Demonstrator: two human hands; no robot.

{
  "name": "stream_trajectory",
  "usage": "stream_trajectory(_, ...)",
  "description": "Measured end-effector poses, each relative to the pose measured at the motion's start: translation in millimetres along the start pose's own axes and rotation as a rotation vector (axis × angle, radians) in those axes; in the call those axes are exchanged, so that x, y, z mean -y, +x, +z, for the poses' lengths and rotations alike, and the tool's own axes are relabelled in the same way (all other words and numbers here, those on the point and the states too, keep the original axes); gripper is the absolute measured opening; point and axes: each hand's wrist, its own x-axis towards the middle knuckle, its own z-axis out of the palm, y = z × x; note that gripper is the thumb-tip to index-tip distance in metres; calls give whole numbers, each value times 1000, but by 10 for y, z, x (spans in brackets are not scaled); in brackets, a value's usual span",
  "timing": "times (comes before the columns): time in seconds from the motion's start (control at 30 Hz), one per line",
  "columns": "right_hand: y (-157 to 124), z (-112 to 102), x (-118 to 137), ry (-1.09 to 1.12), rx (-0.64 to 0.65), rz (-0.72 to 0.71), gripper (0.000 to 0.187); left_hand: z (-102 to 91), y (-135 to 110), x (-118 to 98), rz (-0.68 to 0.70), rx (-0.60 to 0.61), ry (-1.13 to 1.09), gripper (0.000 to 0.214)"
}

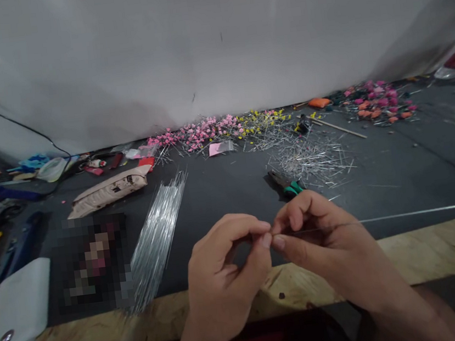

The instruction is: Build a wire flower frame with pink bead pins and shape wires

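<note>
My left hand point(232, 272) and my right hand point(323, 241) meet at the fingertips over the front edge of the table. Both are closed in a pinch around the end of a thin metal wire point(427, 211). From there the wire passes under my right fingers and stretches out level to the right. Whatever lies right between the fingertips is too small to make out. Just beyond my right hand lie green-handled pliers point(285, 184). A bundle of straight metal wires point(158, 231) rests to the left of my left hand.
Short cut wires point(313, 160) lie heaped behind the pliers. Along the wall are pink flower stems point(206, 131), yellow flower stems point(258, 122) and a magenta-orange cluster point(383, 101). A beige pouch point(109, 190) and a white power bank point(19, 312) are on the left.
</note>
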Motion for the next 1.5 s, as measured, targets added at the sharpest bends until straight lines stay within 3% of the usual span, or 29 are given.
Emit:
stream_trajectory(0.13, 5, 30, -1, 16, -22, 6, 22, -13, 2, -9, -68, -23, -26, 20)
stream_trajectory(0.4, 7, 80, -15, 26, -72, -41, 24, -54, 24, 16, -44, -8, -40, 18)
stream_trajectory(0.63, -7, 89, -23, 106, -139, -134, 30, -67, 57, -8, 190, 92, 129, 24)
stream_trajectory(0.83, -5, 45, -29, 167, -87, -90, 31, -56, 51, 58, 442, 37, 414, 34)
stream_trajectory(1.13, -14, 33, -42, 178, -68, -50, 32, -126, 41, 114, 482, 91, 534, 29)
stream_trajectory(1.5, -37, 61, -29, 159, -65, -82, 34, -72, 68, 53, 508, -13, 507, 28)
